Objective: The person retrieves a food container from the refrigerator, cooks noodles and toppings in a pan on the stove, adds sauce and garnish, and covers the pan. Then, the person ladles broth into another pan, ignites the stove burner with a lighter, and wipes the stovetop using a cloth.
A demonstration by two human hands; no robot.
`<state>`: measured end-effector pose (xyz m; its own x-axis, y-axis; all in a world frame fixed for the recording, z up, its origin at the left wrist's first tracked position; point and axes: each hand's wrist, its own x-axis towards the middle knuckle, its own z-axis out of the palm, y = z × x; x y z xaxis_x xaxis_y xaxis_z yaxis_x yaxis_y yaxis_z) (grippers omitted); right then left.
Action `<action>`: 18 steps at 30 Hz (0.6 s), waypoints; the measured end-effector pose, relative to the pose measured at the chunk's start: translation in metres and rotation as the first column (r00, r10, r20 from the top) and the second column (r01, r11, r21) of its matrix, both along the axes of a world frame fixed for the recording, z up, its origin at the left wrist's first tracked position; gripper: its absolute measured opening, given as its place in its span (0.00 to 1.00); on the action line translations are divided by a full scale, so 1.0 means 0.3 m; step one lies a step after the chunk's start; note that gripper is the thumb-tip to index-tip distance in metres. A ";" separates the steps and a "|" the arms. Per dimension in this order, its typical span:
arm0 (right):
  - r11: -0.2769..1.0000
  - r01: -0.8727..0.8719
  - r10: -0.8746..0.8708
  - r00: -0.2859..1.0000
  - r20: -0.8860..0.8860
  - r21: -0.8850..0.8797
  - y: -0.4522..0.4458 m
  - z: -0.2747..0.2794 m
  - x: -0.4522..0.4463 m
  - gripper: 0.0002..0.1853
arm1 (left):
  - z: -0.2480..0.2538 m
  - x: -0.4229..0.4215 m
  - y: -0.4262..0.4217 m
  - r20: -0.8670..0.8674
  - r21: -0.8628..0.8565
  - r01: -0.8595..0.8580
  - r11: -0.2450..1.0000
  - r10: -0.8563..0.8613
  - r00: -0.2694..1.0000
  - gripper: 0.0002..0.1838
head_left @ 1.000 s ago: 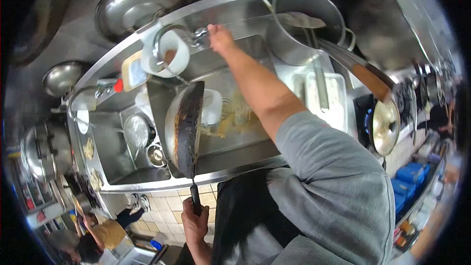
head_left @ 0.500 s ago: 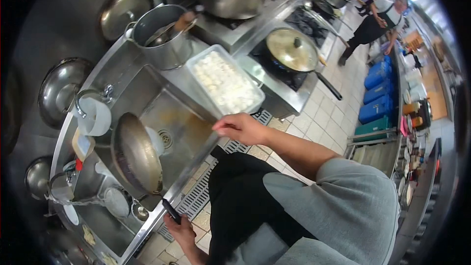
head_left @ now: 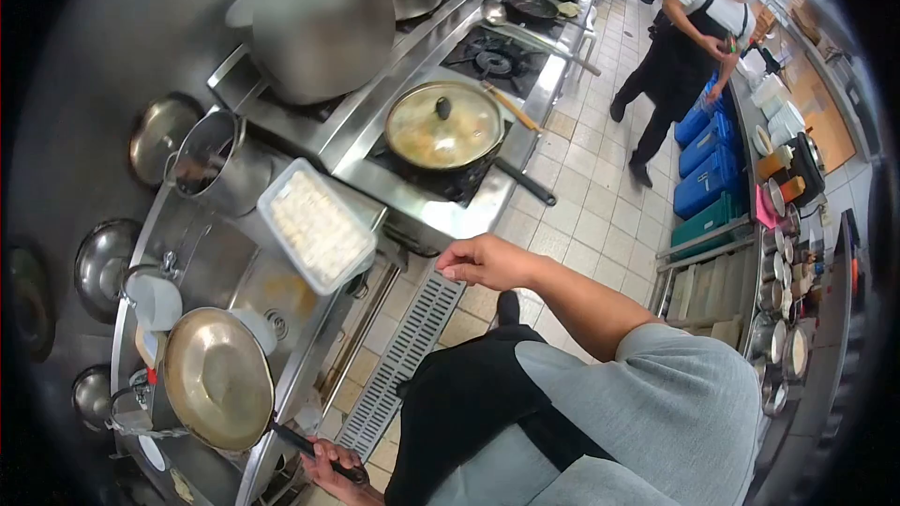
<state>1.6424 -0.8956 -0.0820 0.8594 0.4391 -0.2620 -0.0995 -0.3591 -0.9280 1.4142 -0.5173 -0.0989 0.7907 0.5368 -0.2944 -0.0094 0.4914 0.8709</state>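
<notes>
My left hand (head_left: 336, 466) is closed round the black handle of a frying pan (head_left: 220, 379). The pan's pale metal inside faces up, over the sink (head_left: 216, 253) and its near edge. A white container (head_left: 153, 302) stands beyond it by the tap. My right hand (head_left: 483, 262) hangs over the floor grate, its fingers drawn together near the thumb and nothing visible in them. It is nearest to a plastic tub of white pieces (head_left: 317, 227). On the stove to the right sits a pan with a glass lid (head_left: 444, 126).
A tall pot (head_left: 223, 164) stands at the sink's far corner, with a larger pot (head_left: 323, 28) on the stove. Another person (head_left: 689, 47) stands in the aisle on the tiled floor. Blue bins (head_left: 708, 169) and shelves of bowls line the right side.
My view has swung right toward the stove and aisle. My right hand has left the tap and come back over the floor. The held pan has tilted from edge-on to facing up.
</notes>
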 end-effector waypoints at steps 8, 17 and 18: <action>0.911 0.380 -0.402 0.906 0.134 0.162 -0.611 0.142 0.260 0.11 | 0.064 0.178 -0.496 0.200 -0.190 0.016 0.982 0.023 0.979 0.12; 0.900 0.436 -0.403 0.846 0.348 -0.016 -0.911 0.016 0.686 0.17 | 0.146 0.520 -0.786 0.121 -0.161 0.318 0.934 -0.301 0.946 0.11; 0.899 0.437 -0.406 0.845 0.348 -0.013 -0.961 -0.018 0.710 0.17 | 0.139 0.567 -0.796 0.106 -0.170 0.363 0.916 -0.349 0.931 0.11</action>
<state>1.8554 -1.1838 -0.0873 0.9989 0.0036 0.0478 0.0446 -0.4334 -0.9001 1.5843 -0.7562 -0.0572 0.9422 0.1580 -0.2956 0.1364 0.6250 0.7686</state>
